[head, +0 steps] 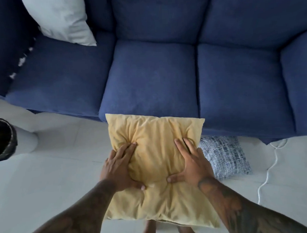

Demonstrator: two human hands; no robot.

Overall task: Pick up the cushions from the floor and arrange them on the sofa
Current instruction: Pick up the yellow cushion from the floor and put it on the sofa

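A yellow cushion is held flat in front of me, its far edge near the front of the blue sofa. My left hand grips its left side and my right hand grips its right side, fingers pressed into the fabric. A blue-and-white patterned cushion lies on the floor against the sofa front, just right of my right hand. A white cushion leans in the sofa's back left corner.
The floor is pale tile. A white cable runs across it at the right. A dark round object stands at the left edge. My bare feet show below the yellow cushion.
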